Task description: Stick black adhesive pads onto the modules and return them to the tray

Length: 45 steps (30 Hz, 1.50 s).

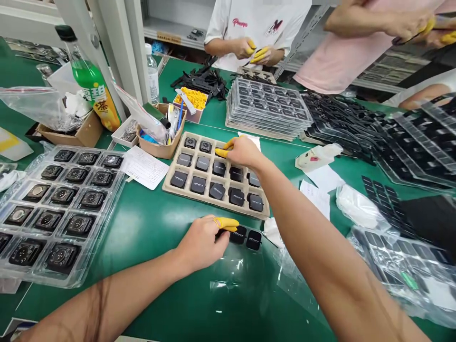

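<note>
My right hand (242, 152), in yellow finger cots, reaches over the far row of a beige moulded tray (213, 205). Its fingers close around a dark watch case, mostly hidden under the fingertips, in the third compartment. Two watch cases (205, 146) to its left show their sensor backs. The nearer rows hold black square pieces with pale lettering (216, 191). In front of the tray, my left hand (204, 240) has thumb and yellow-capped finger pinched at a clear strip of black lettered squares (253, 240); its gripped end is hidden.
At left lies a clear blister tray (80, 259) of watch cases. Behind stand a small parts box (160, 149), a green bottle (92, 88) and stacked clear trays (267, 107). A white squeeze bottle (317, 156) and plastic sheets lie right. Two co-workers (260, 28) work across the table.
</note>
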{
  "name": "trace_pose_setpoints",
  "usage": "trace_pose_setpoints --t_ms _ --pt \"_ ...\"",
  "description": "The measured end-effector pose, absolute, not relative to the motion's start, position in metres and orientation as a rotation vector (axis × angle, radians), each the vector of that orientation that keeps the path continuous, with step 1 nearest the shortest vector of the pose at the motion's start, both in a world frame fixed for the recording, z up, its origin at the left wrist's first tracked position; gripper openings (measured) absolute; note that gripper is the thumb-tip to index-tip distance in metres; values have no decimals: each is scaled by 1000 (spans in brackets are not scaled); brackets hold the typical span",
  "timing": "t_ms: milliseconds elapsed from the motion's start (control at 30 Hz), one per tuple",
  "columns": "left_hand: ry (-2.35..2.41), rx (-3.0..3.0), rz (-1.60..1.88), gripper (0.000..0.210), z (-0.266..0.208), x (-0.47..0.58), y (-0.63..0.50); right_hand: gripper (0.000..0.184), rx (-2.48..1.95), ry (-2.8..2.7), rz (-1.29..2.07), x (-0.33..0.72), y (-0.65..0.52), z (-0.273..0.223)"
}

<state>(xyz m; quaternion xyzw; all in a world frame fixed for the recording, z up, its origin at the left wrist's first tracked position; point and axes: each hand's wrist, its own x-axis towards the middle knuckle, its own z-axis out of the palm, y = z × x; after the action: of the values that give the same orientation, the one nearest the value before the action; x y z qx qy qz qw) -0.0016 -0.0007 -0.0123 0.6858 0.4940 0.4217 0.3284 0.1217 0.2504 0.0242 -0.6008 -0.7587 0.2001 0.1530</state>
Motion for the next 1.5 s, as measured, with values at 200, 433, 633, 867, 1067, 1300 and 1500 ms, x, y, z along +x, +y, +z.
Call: trace_pose_setpoints --t_ms 200,433,633,867,1067,1300,1500 --pt "1264 1752 1042 28 -13 -3 0 38 -1528 -1819 909 135 214 32" --pt "1300 1498 919 44 -3 -3 2 48 -1285 -1225 1470 174 55 24" --pt "1363 1542 906 53 -6 -2 3 33 -1328 -1380 1454 174 11 0" --pt "1411 1612 948 40 -4 1 1 24 -1387 -1353 1400 178 17 3" --pt "1427 1685 947 47 -6 -3 4 9 -1462 -1370 1291 169 10 -1" --pt "1325 1379 965 53 -11 -7 6 13 -1303 -1556 954 211 2 33" --pt "1269 1202 975 60 -7 -6 10 29 -1840 -1599 489 298 0 16"
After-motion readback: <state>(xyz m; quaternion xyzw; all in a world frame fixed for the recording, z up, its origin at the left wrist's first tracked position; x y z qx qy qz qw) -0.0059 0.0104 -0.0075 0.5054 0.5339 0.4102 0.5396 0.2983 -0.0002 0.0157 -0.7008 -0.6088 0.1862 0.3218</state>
